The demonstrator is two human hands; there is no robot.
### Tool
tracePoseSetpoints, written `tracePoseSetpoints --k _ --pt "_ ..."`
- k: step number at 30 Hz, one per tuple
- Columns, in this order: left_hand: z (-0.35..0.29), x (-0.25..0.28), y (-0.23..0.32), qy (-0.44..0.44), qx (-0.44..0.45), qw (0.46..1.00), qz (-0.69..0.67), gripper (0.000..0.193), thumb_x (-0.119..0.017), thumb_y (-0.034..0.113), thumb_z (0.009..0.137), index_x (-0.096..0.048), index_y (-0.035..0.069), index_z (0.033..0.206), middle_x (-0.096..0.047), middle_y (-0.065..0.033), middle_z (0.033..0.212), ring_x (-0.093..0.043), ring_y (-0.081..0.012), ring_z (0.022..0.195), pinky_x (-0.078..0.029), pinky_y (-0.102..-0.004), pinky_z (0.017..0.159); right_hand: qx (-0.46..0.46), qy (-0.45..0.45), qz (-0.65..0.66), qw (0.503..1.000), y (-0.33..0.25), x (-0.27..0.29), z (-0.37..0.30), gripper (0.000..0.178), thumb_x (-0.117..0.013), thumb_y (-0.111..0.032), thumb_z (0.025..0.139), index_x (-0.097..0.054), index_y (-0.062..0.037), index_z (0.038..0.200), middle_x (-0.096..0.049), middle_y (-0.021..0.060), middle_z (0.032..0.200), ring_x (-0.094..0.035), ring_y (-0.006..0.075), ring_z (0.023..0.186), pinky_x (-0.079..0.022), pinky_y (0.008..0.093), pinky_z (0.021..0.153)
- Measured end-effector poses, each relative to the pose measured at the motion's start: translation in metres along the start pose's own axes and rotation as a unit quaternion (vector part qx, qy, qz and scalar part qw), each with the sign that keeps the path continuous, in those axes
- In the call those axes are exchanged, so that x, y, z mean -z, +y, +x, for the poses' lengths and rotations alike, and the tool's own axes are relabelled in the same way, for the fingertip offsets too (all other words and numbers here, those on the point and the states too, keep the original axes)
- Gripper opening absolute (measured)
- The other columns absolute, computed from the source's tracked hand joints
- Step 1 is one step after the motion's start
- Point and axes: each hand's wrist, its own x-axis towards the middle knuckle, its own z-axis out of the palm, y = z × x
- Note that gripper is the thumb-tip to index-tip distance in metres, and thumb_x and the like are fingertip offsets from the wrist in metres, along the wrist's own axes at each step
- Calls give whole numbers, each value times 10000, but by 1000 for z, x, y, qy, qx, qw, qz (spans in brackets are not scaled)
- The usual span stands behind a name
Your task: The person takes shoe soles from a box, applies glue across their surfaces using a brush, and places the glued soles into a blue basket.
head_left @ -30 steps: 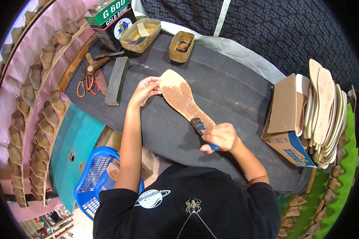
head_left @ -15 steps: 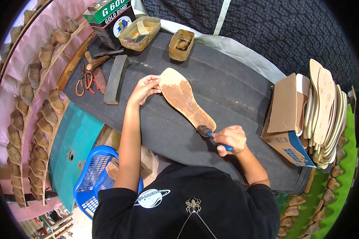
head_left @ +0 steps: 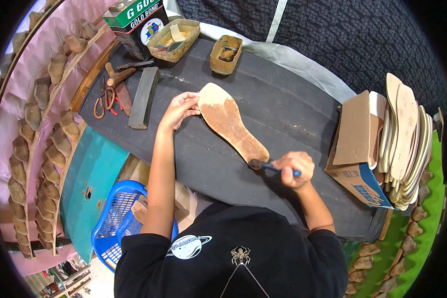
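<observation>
A tan shoe insole (head_left: 228, 119) lies slantwise on the dark worktable, brown and wet-looking over most of its face and paler at the toe end. My left hand (head_left: 181, 110) pinches its left edge near the toe, thumb on top. My right hand (head_left: 295, 169) is closed round the blue handle of a brush (head_left: 268, 165). The brush's dark, clumped head touches the insole's heel end at its lower edge. Some of the handle is hidden inside my fingers.
Left on the worktable (head_left: 208, 164) are a grey block (head_left: 144, 98), scissors (head_left: 104, 99) and a hammer (head_left: 119, 77). Behind stand a tin (head_left: 136, 30) and two grubby tubs (head_left: 175, 42). At right, a cardboard box (head_left: 355, 134) adjoins stacked insoles (head_left: 405, 134). A blue basket (head_left: 116, 213) sits below left.
My right hand has moved slightly up and to the right, so the brush handle lies flatter. The brush head stays near the heel. My left hand and the insole have hardly moved.
</observation>
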Motion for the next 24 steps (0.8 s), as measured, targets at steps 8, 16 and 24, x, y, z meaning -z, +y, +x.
tracePoseSetpoints --k 8,16,24 --pt "-1 0 -1 2 -1 1000 -4 194 -546 138 804 -505 6 939 -551 -38 748 -538 -84 638 -473 -206 612 -226 3 -65 972 12 -5 17 212 -503 -65 773 -510 10 575 -498 65 509 -479 142 428 -354 243 408" --pt "1 3 -1 -1 2 1000 1 204 -553 143 800 -502 5 941 -548 -36 758 -532 -85 651 -470 -213 621 -63 -65 -93 992 -5 -14 15 217 -599 -60 673 -445 -73 521 -376 31 447 -379 162 320 -290 280 321" --pt "1 3 -1 0 2 1000 0 199 -553 139 799 -502 5 936 -545 -35 754 -531 -85 652 -471 -214 623 -74 -71 -66 993 -8 -8 7 216 -583 -48 674 -440 -63 513 -379 30 446 -379 162 320 -285 280 323"
